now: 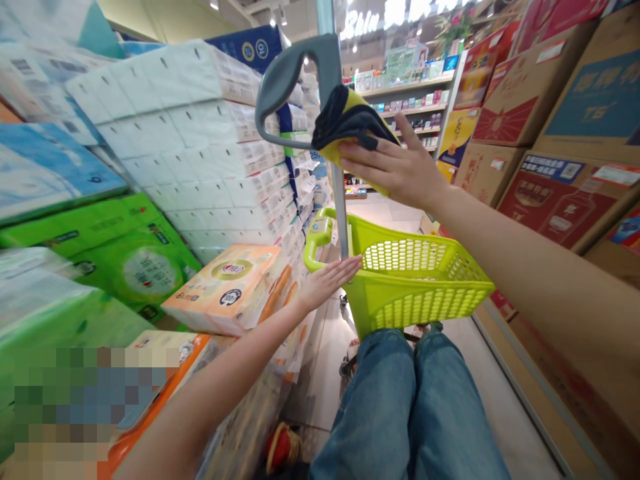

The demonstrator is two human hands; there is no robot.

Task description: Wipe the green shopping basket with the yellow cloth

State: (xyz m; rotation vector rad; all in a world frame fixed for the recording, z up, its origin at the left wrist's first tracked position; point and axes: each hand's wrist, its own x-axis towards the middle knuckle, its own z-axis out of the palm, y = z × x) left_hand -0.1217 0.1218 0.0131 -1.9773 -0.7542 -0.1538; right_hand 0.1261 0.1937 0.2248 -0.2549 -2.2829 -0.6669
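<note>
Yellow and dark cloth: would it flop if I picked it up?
The cloth would probably flop, since its dark folds bend and bunch against the right hand. It may feel light, as its layers look thin. It probably won't roll: it's crumpled.

The bunched cloth [345,123] at the right grip [393,163] looked soft and matt. Just left of that grip, the handle [327,63] looked like smooth, dull-sheened plastic, while the pole [341,207] below looked like smooth metal. The basket [420,283] beside the left grip [330,277] was smooth, slightly glossy plastic. Left of the left grip, the tissue packs [220,287] wore shiny plastic film. Right of the right grip, the cartons [515,100] were cardboard, mostly matt. Below both grips, the jeans [370,400] were matt denim.
</note>
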